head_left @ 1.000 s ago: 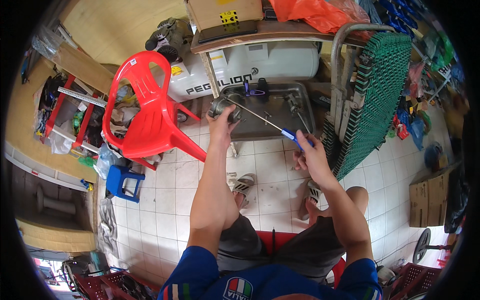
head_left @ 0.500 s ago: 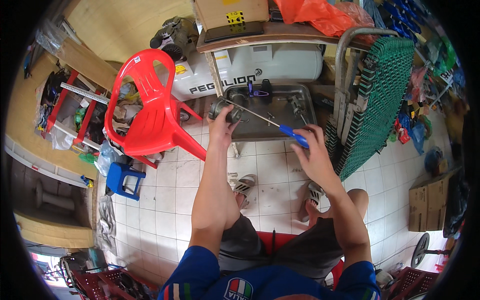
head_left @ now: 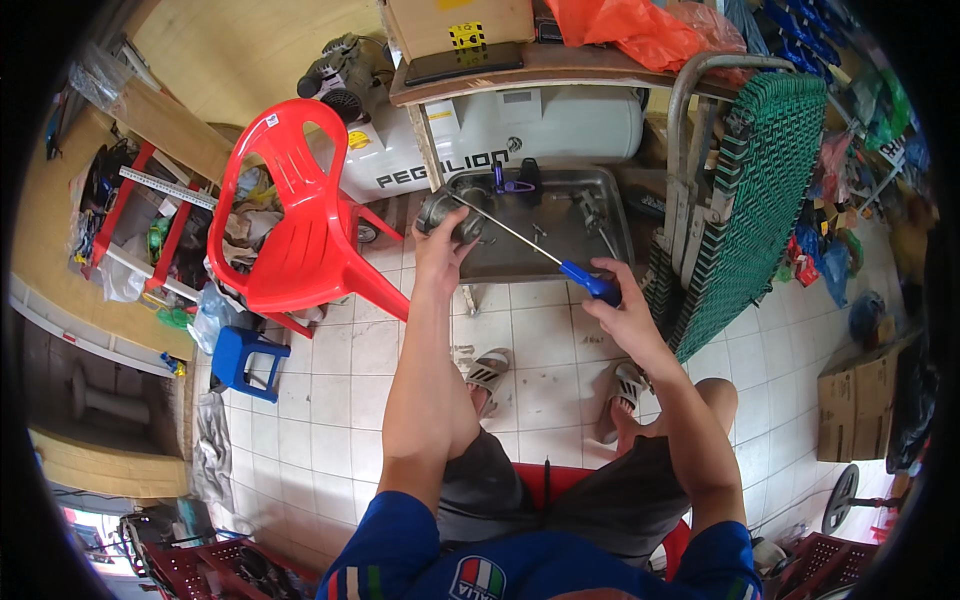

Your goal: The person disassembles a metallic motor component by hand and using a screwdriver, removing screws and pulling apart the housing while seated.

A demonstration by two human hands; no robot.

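A grey, round metal machine part point(head_left: 437, 209) sits in my left hand point(head_left: 436, 256), the fingers wrapped round it from below. My right hand point(head_left: 628, 315) grips the blue handle of a long screwdriver point(head_left: 588, 281). Its thin shaft slants up to the left, and the tip meets the metal part near its upper edge; exactly where it sits is too small to tell. Beyond both hands stands a metal tray point(head_left: 510, 266). It holds a grey metal part point(head_left: 592, 212), a purple and black item point(head_left: 512, 184) and some small pieces.
A red plastic chair point(head_left: 300, 255) is at left, beside a small blue stool point(head_left: 240, 358). A folded green woven bed point(head_left: 750, 200) leans on the right. Behind the tray lies a white compressor tank point(head_left: 590, 125) under a wooden table point(head_left: 560, 72). Cardboard boxes point(head_left: 855, 405) stand far right.
My right hand has moved slightly lower, and its fingers have shifted round the screwdriver handle, which has turned and dipped a little. My left hand holds the metal part almost where it was.
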